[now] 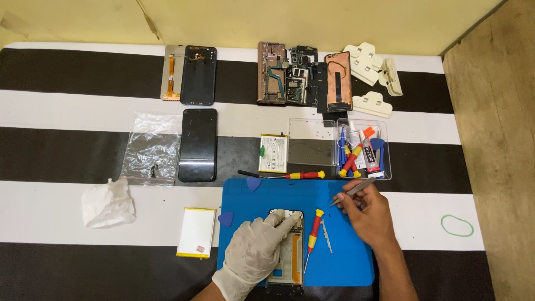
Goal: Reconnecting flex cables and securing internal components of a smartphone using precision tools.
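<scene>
An opened phone frame is laid lengthwise on a blue work mat, presumably so that loose parts stay on a soft, non-slip pad rather than on the striped surface. The frame is pinned down by the gloved left hand, whose fingers are spread flat over its upper left part, likely to keep it from sliding; nothing is gripped by this hand. The bare right hand is held just above the mat's upper right area, closed around a pair of metal tweezers, their tips pointing left toward the frame but well clear of it. The wrist is angled inward from the lower right.

A red and yellow screwdriver is left on the mat just beside the frame, within easy reach of the right hand. A second screwdriver, a battery and a clear tray of tools are ranged just beyond the mat's far edge, near but out of the way.
</scene>
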